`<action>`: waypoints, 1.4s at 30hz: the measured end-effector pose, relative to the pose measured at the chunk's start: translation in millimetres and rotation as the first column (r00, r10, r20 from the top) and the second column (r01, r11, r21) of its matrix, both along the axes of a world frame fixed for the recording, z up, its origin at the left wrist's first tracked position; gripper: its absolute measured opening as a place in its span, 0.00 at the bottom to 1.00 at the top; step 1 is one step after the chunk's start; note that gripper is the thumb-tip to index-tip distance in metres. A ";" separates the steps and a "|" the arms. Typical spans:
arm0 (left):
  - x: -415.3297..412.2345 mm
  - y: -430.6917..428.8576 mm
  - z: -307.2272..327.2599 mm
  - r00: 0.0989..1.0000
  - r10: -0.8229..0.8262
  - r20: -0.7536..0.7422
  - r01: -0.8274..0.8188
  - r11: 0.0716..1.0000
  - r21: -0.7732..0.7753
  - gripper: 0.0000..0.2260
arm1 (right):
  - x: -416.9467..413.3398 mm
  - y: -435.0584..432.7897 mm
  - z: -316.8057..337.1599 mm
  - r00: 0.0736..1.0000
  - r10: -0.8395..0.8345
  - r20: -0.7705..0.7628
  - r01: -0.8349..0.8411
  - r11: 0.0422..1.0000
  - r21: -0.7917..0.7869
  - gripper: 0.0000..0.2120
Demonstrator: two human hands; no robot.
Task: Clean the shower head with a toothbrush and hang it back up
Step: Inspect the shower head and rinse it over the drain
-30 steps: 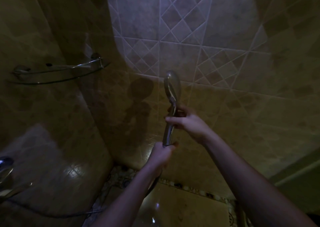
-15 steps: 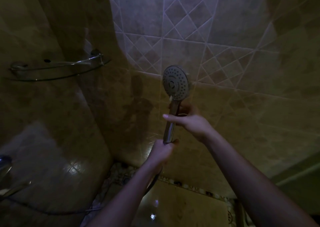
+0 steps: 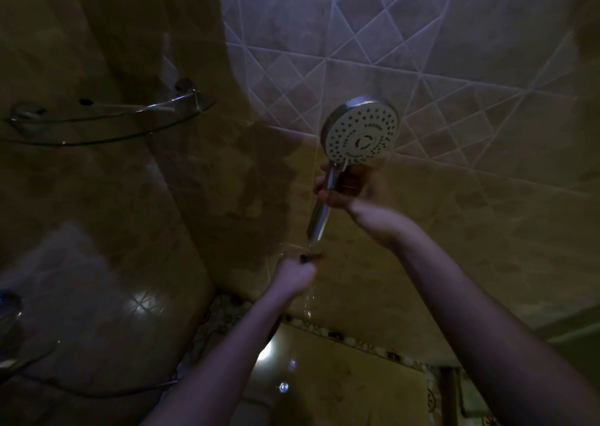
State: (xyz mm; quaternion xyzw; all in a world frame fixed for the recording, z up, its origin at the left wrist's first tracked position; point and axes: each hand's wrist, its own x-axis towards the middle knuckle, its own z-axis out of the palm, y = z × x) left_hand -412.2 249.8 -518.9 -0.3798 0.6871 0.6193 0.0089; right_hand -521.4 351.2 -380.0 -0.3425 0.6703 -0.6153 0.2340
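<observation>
Shower head [image 3: 362, 131] sat right of centre frame, nozzle face toward me. My right hand [image 3: 349, 190] was wrapped around its chrome handle just under the head. My left hand [image 3: 297, 274], lower centre, was closed in a fist just below the handle's bottom end; water dripped there. Judgement: keep the face angled toward me and the handle steady for scrubbing. No toothbrush visible. What the left fist held: cannot tell, too dark.
</observation>
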 end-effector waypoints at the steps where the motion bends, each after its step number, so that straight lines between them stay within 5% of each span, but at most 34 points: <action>1: -1.7 -6.0 -3.0 1.000 0.014 -0.007 -0.015 1.000 -0.015 0.04 | -0.9 -5.2 -0.2 1.000 -0.016 0.007 0.016 1.000 -0.003 0.17; 4: -8.1 -26.0 -11.5 1.000 0.024 -0.013 -0.025 0.996 -0.086 0.11 | -4.2 -21.2 -6.8 0.997 -0.061 0.043 0.062 0.998 -0.029 0.17; 8: -9.2 -55.6 -31.1 0.988 -0.012 0.153 0.059 0.949 -0.311 0.21 | -10.4 -40.1 -32.5 0.993 -0.099 0.069 0.100 0.995 -0.013 0.15; 16: 15.2 -117.0 -133.0 0.962 0.074 0.262 0.008 0.955 -0.298 0.24 | -28.8 -82.4 -159.9 0.986 -0.139 0.087 0.117 0.969 0.215 0.13; 25: 82.2 -147.2 -349.8 0.900 0.008 0.436 0.106 0.966 -0.237 0.15 | -6.7 -100.9 -402.2 0.950 -0.026 0.313 -0.121 0.889 0.442 0.09; 35: 102.2 -108.6 -648.8 0.800 -0.139 0.584 0.246 0.963 -0.108 0.14 | 28.4 -58.5 -716.7 0.791 -0.167 0.588 -0.284 0.751 0.596 0.07; 42: 111.2 -52.2 -807.4 0.709 -0.249 0.659 0.311 0.950 0.023 0.29 | 39.8 -13.4 -875.6 0.744 -0.176 0.645 -0.364 0.702 0.612 0.06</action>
